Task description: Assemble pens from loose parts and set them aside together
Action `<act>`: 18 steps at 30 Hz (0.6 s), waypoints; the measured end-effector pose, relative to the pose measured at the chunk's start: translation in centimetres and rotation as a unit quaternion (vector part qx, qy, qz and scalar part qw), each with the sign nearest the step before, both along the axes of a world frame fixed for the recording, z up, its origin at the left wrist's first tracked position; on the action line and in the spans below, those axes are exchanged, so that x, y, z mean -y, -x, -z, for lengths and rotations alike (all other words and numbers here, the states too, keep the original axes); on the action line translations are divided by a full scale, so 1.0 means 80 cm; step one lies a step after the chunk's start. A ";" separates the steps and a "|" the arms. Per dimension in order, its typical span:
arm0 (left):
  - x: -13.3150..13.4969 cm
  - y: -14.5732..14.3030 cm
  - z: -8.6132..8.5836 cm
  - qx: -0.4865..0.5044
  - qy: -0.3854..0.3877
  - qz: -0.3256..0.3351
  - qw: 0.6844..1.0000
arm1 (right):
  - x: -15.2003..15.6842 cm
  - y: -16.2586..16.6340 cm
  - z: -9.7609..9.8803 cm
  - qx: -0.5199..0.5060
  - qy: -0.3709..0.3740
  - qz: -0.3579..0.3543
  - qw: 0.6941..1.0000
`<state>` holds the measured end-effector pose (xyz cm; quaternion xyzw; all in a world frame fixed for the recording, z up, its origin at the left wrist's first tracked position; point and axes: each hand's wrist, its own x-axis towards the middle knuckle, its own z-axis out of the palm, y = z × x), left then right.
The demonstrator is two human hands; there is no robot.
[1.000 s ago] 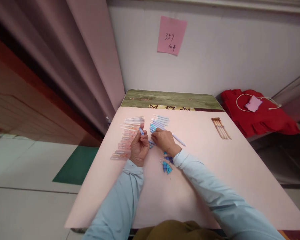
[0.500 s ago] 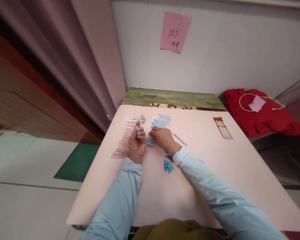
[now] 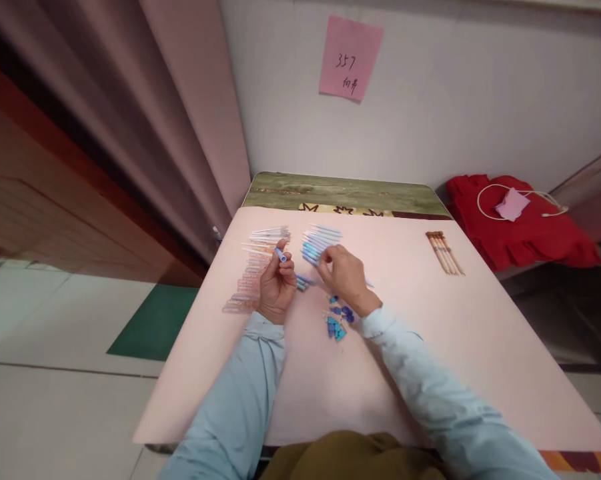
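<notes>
Head cam: blue bits [image 3: 339, 331] lay nearest, heaped prob. for quick reach. L hand [image 3: 276, 287] pinched tube [image 3: 281, 255] over table [image 3: 310, 387], open end facing wearer, prob. for visibility. R hand [image 3: 349, 277] curled by pens [image 3: 322, 241], rowed prob. for tidiness; can't tell its grip.

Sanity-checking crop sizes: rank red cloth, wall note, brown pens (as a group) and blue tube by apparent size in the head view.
1. Red cloth
2. Wall note
3. Brown pens
4. Blue tube, in the left hand

Image size only; they lie at different distances, so true sizes may differ.
</notes>
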<state>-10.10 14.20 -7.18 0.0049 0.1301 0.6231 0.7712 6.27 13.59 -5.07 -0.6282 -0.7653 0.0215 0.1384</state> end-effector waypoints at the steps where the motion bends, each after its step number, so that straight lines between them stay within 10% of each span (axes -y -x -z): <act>1: 0.000 -0.001 0.000 -0.002 0.000 0.000 1.000 | 0.013 -0.013 0.001 -0.053 -0.007 0.027 0.998; 8: 0.009 -0.018 0.005 -0.057 -0.016 0.054 0.997 | 0.104 -0.072 0.032 -0.153 0.030 0.102 0.983; 18: 0.017 -0.027 0.005 -0.097 -0.018 0.078 0.992 | 0.110 -0.074 0.038 -0.169 0.014 0.077 0.983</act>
